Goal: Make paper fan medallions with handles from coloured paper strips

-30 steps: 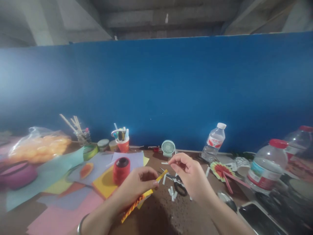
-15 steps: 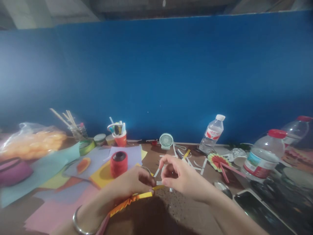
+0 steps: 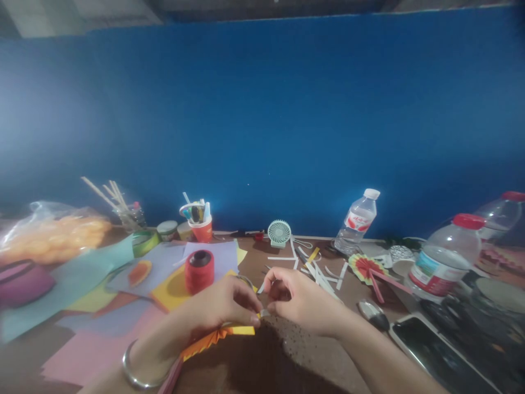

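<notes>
My left hand (image 3: 223,302) is closed on the end of an accordion-folded strip of orange and yellow paper (image 3: 207,343), which trails below the fingers toward the front. Thumb and fingers of my right hand (image 3: 297,298) pinch a small white strip (image 3: 265,313) that bridges the narrow space to the left fingertips at the yellow end. The left fingers partly hide where paper and strip meet. Behind the left hand stands a spool of red thread (image 3: 199,273) on coloured paper.
White paper strips (image 3: 322,273) lie behind my right hand near a small fan (image 3: 279,233). A pleated paper fan (image 3: 367,269), water bottles (image 3: 356,221) and a phone (image 3: 435,350) are at the right. Coloured sheets (image 3: 96,350) and a cup of tools (image 3: 202,230) are at the left.
My right hand has moved slightly left and down, closing its fingers on the white strip beside the left fingertips. My left hand stays nearly still with the pleated paper.
</notes>
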A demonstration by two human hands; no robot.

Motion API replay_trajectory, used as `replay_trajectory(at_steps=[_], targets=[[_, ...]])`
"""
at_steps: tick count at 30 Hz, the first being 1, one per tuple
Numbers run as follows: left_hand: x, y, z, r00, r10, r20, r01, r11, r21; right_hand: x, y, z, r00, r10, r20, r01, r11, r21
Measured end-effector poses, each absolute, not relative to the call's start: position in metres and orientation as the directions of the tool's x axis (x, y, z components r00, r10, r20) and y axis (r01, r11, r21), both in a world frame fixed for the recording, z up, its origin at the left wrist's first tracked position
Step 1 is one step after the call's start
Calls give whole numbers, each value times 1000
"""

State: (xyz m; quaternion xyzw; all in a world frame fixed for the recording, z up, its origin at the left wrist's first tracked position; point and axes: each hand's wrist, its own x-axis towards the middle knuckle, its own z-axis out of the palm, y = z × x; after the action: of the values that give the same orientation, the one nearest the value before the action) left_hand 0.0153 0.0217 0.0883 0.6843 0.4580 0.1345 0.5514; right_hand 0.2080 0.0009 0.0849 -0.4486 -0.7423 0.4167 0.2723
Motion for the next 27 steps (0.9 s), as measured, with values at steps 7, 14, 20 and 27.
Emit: replay_trajectory(at_steps=[7,14,20,27], targets=[[16,22,89,554,770,-318,471,25,882,208,1,83,-454,890,49,451,276,-849],[17,22,87,573,755,-319,422,61,904,206,0,85,-472,880,45,409,264,-874],[17,23,84,556,758,-342,418,101,903,205,0,82,-426,901,86,477,304,-825],[18,21,87,554,756,-349,424,104,900,204,-1,83,-421,903,85,507,313,-803]])
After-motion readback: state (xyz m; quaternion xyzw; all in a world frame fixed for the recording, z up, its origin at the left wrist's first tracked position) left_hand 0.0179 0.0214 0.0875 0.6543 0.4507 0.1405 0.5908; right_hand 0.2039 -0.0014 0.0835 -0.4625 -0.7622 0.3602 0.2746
